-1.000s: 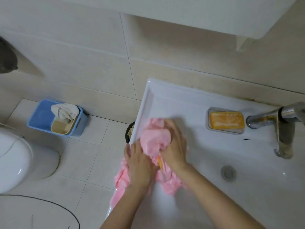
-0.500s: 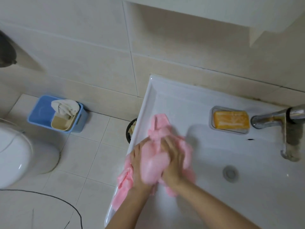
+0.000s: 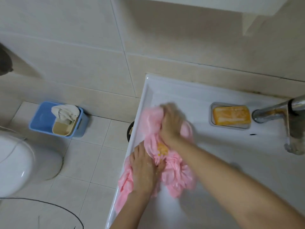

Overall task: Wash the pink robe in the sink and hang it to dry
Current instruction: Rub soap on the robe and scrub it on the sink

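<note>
Against the nine o'clock rim of the white sink (image 3: 189, 96), the pink robe (image 3: 178, 176) lay bunched in wet folds, with one tail spilling over the rim toward seven o'clock. The left hand (image 3: 143, 172) lay palm down on the cloth at the rim, its fingers fairly straight and pointing to twelve o'clock, its thumb sunk among the folds. The right hand (image 3: 172, 125), blurred, sat at one o'clock of the left and apart from it, fingers curled tight around a wad of the robe. Between the two hands a yellow patch (image 3: 162, 150) showed on the fabric; what it was could not be told. At three o'clock of the right hand an orange soap bar (image 3: 231, 117) rested in its grey dish (image 3: 211, 111), with the metal tap (image 3: 272, 111) just beyond. On the floor tiles at nine o'clock stood a blue bin (image 3: 41, 119) holding a pale cloth (image 3: 65, 111), and a white toilet (image 3: 19, 162) sat at eight o'clock.
</note>
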The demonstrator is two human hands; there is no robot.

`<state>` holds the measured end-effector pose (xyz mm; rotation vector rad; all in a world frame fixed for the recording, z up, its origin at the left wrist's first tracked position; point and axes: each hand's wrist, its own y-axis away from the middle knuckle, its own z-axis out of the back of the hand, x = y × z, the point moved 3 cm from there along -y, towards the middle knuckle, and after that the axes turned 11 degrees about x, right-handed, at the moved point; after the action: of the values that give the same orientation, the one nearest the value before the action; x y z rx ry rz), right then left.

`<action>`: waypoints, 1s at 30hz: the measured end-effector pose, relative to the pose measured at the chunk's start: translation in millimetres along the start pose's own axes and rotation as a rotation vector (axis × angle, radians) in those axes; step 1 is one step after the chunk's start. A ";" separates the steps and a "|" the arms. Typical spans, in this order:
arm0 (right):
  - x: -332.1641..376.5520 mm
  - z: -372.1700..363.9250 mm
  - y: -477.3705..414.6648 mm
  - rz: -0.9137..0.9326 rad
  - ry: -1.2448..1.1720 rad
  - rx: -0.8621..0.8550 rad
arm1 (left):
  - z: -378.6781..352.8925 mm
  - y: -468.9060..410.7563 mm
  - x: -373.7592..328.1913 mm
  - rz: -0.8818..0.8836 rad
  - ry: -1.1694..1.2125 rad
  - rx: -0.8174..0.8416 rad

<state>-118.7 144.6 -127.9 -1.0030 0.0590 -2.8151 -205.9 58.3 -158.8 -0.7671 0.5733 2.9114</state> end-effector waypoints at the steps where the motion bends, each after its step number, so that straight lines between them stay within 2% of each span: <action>1: -31.8 -3.7 -25.0 -0.335 -0.078 0.025 | -4.9 4.4 4.0 -0.026 -0.009 -0.016; 2: -45.8 3.6 -31.6 -0.626 -0.090 -0.053 | -7.7 1.8 10.1 -0.043 -0.016 -0.038; 3: -47.3 9.3 -26.1 -0.726 -0.038 -0.153 | -7.1 6.6 9.6 -0.031 0.000 -0.026; 4: -28.9 12.6 -5.8 -0.723 -0.095 -0.170 | -6.2 4.7 12.3 -0.019 0.052 0.010; 5: -13.2 11.6 16.3 -0.641 -0.111 -0.199 | -5.2 8.4 8.7 0.006 0.122 0.015; 7: 13.9 -1.8 73.1 -0.494 -0.080 -0.134 | -9.1 3.3 3.9 0.070 0.255 0.045; 9: 10.9 0.1 81.5 -0.363 -0.066 -0.062 | -25.1 0.9 -0.4 -0.089 0.342 0.112; 10: -2.8 4.9 58.5 -0.340 -0.023 -0.025 | -26.2 -2.8 1.5 -0.103 0.268 0.136; 11: -14.3 6.3 32.5 -0.344 0.034 0.035 | -28.3 -4.7 9.7 -0.054 0.112 0.171; 12: -30.4 3.9 5.7 -0.428 0.059 0.085 | -23.4 -5.9 13.6 -0.018 0.016 0.096; 14: -48.8 10.1 -42.8 -0.562 0.041 0.092 | -8.3 -5.2 11.3 -0.028 0.027 0.020; 16: -58.4 9.6 -57.9 -0.625 -0.157 0.091 | -0.7 -5.2 4.5 -0.051 0.008 -0.013; 18: -68.3 22.5 -43.4 -0.647 -0.691 0.083 | 4.5 -6.6 -0.6 -0.080 0.006 0.013; 19: -73.7 34.2 -30.5 -0.595 -0.908 0.039 | 7.6 -8.5 -2.2 -0.066 0.010 0.024; 21: -76.3 58.0 13.3 -0.518 -1.057 0.001 | 15.6 -7.3 -0.4 -0.025 -0.079 -0.040; 23: -76.0 62.0 73.9 -0.612 -0.950 -0.009 | 22.0 1.4 -0.7 -0.029 -0.065 -0.067; 25: -64.1 45.0 134.0 -0.760 -0.848 0.064 | 22.9 7.9 2.1 -0.090 0.107 -0.055; 27: -50.1 14.6 162.1 -0.768 -0.872 0.198 | 28.2 13.1 7.0 -0.169 0.214 -0.004; 28: -42.0 3.4 165.7 -0.736 -0.790 0.240 | 34.9 16.0 7.3 -0.186 0.263 0.028; 29: -33.7 -5.2 165.3 -0.734 -0.714 0.243 | 36.2 16.8 10.1 -0.220 0.289 0.037; 30: -29.5 -8.6 162.0 -0.752 -0.717 0.224 | 38.3 18.5 12.0 -0.202 0.365 0.120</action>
<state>-80.5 -10.9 -167.3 -2.2522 -0.8486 -2.6815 -237.0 55.2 -127.6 -1.2692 0.6475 2.5416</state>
